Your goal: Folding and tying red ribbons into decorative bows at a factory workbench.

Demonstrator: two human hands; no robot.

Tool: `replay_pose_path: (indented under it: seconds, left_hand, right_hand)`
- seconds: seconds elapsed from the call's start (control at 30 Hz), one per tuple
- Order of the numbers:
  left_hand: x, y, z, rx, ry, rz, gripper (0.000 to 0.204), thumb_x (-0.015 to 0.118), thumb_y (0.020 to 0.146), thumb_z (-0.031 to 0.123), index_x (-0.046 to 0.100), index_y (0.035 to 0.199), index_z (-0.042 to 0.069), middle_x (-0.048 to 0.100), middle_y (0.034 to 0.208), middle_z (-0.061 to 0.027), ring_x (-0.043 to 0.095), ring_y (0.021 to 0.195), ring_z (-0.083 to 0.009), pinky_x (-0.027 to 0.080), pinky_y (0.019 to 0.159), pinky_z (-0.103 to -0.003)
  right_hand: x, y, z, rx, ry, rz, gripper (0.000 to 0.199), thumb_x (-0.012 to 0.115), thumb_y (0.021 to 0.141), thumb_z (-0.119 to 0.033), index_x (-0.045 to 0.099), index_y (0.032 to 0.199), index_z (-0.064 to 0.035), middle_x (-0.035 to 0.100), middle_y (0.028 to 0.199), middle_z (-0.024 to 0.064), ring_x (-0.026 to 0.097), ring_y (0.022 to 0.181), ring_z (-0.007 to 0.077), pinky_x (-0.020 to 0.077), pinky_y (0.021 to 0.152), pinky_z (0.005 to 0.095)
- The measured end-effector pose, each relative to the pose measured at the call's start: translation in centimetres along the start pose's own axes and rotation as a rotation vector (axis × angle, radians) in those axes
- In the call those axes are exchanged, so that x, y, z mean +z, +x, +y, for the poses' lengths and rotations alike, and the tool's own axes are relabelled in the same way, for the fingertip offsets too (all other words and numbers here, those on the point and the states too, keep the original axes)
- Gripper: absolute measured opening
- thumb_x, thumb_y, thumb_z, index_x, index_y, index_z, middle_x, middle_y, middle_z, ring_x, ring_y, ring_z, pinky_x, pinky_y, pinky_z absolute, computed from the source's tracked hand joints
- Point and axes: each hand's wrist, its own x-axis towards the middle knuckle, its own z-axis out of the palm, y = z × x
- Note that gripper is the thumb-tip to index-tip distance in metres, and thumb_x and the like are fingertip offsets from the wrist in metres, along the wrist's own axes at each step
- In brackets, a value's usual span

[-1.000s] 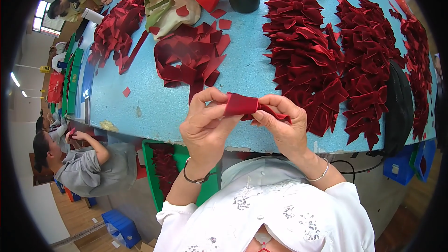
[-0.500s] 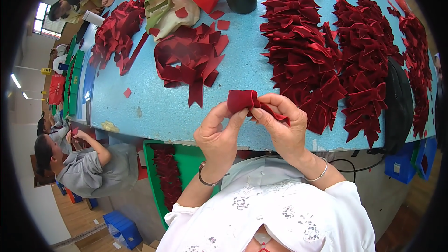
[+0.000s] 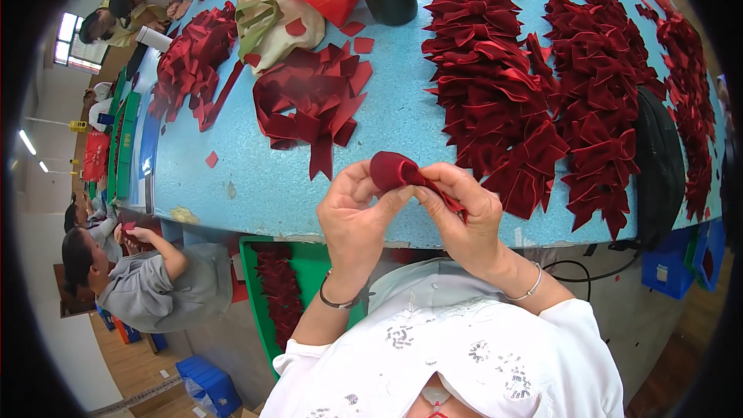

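Blue table [image 3: 402, 131]: fills the upper middle of the frame, its near edge just above your hands.

Finished bows [image 3: 495, 85]: dark red, heaped in thick rows across the upper right of the table.

Loose ribbon pieces [image 3: 313, 104]: a flatter dark red pile at upper centre-left, well apart from your hands.

Green bin [image 3: 306, 294]: below the table edge at lower centre-left, with more red pieces inside.

Left hand [image 3: 354, 220]: centre of the frame, fingers curled narrow, thumb and fingertips pinching the rolled end of the ribbon.

Right hand [image 3: 464, 213]: just right of it and touching it, fingers closed on the ribbon's trailing end.

Ribbon [image 3: 398, 172]: held between both hands above the table edge, rolled at upper left, its long axis slanting down to the right under your right fingers. Both hands are equally near.
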Motion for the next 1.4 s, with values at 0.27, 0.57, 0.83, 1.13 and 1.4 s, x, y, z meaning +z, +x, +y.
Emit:
replay_pose_path:
  seconds: [0.27,0.57,0.83,1.13,1.4]
  left_hand:
    - [-0.7,0.5,0.5,-0.120,-0.204,-0.075,0.027,0.071,0.076,0.000,0.061,0.101,-0.004,0.066,0.094,-0.0069,0.059,0.078,-0.0093,0.048,0.072,-0.022]
    - [-0.5,0.1,-0.7,0.527,0.495,0.151,0.020,0.073,0.072,-0.002,0.067,0.091,0.001,0.067,0.088,-0.0088,0.061,0.072,-0.0139,0.048,0.067,-0.023]
    - [0.5,-0.9,-1.5,0.530,0.441,0.120,0.027,0.073,0.072,-0.002,0.066,0.097,0.002,0.067,0.091,-0.0097,0.060,0.071,-0.0152,0.048,0.066,-0.023]
    - [0.7,-1.3,-0.9,0.329,0.299,0.084,0.034,0.071,0.073,-0.006,0.063,0.106,-0.003,0.067,0.094,-0.0055,0.059,0.082,-0.0078,0.046,0.074,-0.020]
    - [0.9,-1.2,-1.6,0.571,0.489,0.153,0.031,0.074,0.069,-0.004,0.065,0.098,0.004,0.067,0.091,-0.0066,0.058,0.069,-0.0099,0.047,0.063,-0.021]
  right_hand:
    - [-0.4,0.2,-0.4,0.064,0.116,-0.016,0.021,0.067,0.081,-0.001,0.059,0.100,0.0022,0.068,0.083,0.0073,0.062,0.073,0.0061,0.0490,0.062,0.0180]
    - [0.1,0.2,-0.5,0.078,0.170,0.003,0.021,0.067,0.081,-0.001,0.059,0.100,0.0029,0.068,0.085,0.0071,0.061,0.073,0.0063,0.0499,0.063,0.0190]
    - [0.1,-0.2,0.3,0.027,0.105,0.052,0.022,0.066,0.081,0.001,0.058,0.102,0.0030,0.067,0.088,0.0076,0.062,0.075,0.0069,0.0499,0.064,0.0188]
    - [-0.1,-0.1,0.1,-0.039,0.017,0.044,0.022,0.066,0.081,0.002,0.058,0.101,0.0032,0.067,0.086,0.0081,0.062,0.076,0.0068,0.0495,0.064,0.0184]
    - [-0.2,-0.4,-0.1,-0.050,0.005,0.017,0.020,0.063,0.082,0.003,0.057,0.101,0.0040,0.068,0.087,0.0096,0.063,0.076,0.0080,0.0501,0.065,0.0189]
